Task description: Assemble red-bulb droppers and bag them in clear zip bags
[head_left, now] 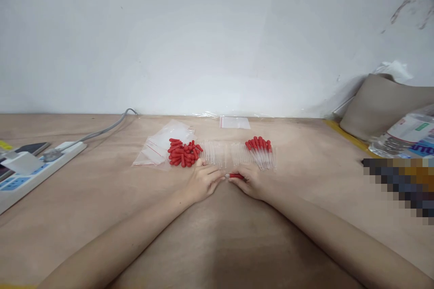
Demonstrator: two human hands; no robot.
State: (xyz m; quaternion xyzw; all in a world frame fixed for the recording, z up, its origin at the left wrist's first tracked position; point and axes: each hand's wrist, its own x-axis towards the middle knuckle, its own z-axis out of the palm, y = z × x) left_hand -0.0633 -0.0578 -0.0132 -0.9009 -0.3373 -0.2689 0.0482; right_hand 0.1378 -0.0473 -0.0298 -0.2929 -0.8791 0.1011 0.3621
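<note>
My left hand (205, 180) pinches a clear dropper tube, most of it hidden by the fingers. My right hand (250, 181) grips a red rubber bulb (235, 175) that lies level against the tube's end; whether the tube is inside it I cannot tell. Just beyond the left hand is a pile of red rubber bulbs (183, 153). Rows of clear dropper tubes (213, 152) lie behind both hands. Past my right hand rest several droppers (262, 156), their red bulbs fitted on and pointing away from me.
Clear zip bags (162, 146) lie behind the bulb pile, and another small bag (235, 122) is near the wall. On the left is a power strip (44, 167) with a grey cable (101, 133). A plastic bottle (403, 133) and a beige object (379, 104) stand at right.
</note>
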